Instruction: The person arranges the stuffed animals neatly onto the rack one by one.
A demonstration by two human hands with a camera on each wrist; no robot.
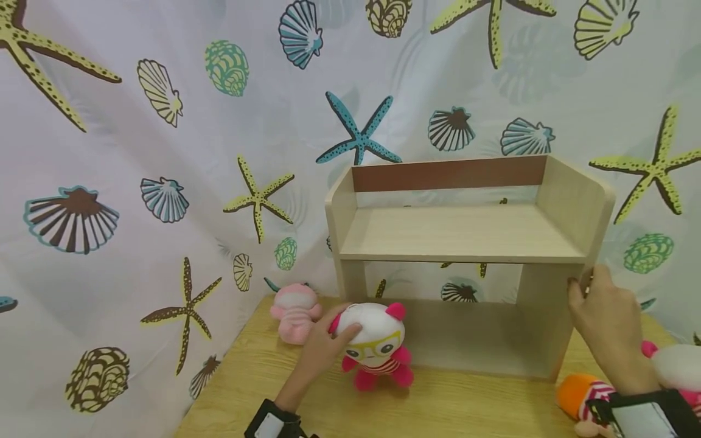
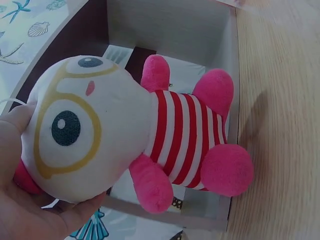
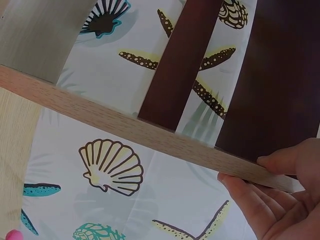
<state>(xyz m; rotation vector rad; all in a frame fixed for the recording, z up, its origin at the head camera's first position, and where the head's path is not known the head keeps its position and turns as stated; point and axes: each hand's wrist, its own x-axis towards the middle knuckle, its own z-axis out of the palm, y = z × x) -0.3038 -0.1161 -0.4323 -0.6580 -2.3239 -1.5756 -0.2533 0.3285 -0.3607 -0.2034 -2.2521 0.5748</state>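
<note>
A plush panda toy (image 1: 378, 331) with a white head, yellow glasses, pink limbs and a red-striped body hangs upright before the left part of a small wooden shelf (image 1: 465, 234). My left hand (image 1: 323, 344) grips it by the head, thumb on the near side. In the left wrist view the panda (image 2: 95, 130) fills the middle, its feet near the tabletop. My right hand (image 1: 608, 328) holds the front edge of the shelf's right side panel; the right wrist view shows thumb and fingers (image 3: 250, 200) pinching that board's edge (image 3: 125, 127).
A pink plush toy (image 1: 297, 313) lies on the wooden table (image 1: 241, 389) left of the shelf. To the right are an orange plush toy (image 1: 577, 395) and a white-and-pink plush toy (image 1: 676, 368), partly behind my right forearm. A patterned curtain (image 1: 213, 140) hangs behind.
</note>
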